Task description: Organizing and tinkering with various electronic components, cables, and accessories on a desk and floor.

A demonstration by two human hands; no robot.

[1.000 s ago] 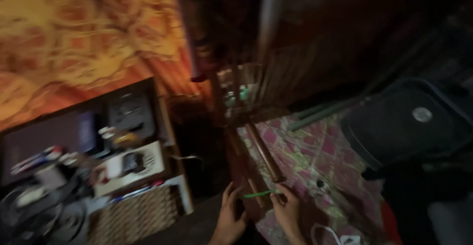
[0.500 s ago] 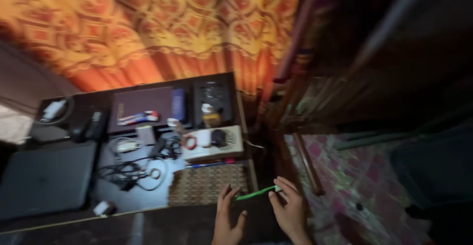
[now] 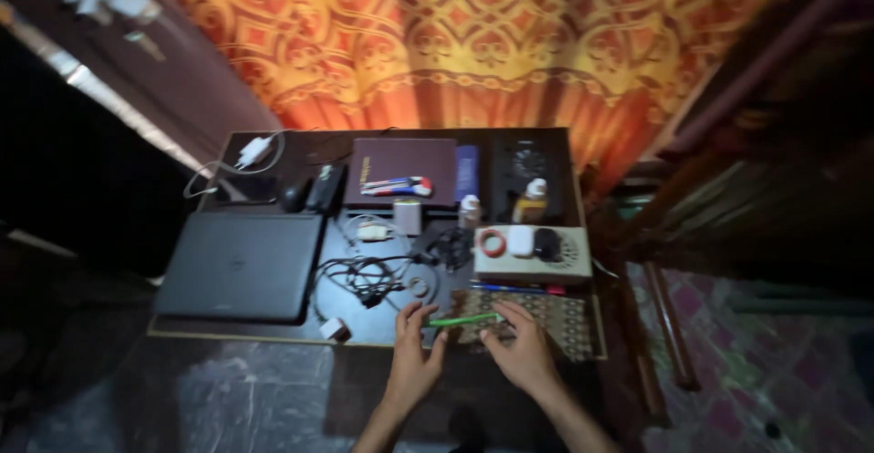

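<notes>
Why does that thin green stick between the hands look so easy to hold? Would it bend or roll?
The green stick is thin and short, so it is probably very light. It spans straight between the left hand and right hand without sagging, so it seems fairly stiff. If round, it might roll on the low table; its shape is too blurred to tell.

Both bare hands, left hand (image 3: 414, 355) and right hand (image 3: 521, 355), pinching a thin green stick (image 3: 464, 319) between them. Beneath, a low dark cluttered table (image 3: 273, 330) with a closed black laptop (image 3: 238, 266). Behind, an orange patterned curtain (image 3: 473, 34).
</notes>
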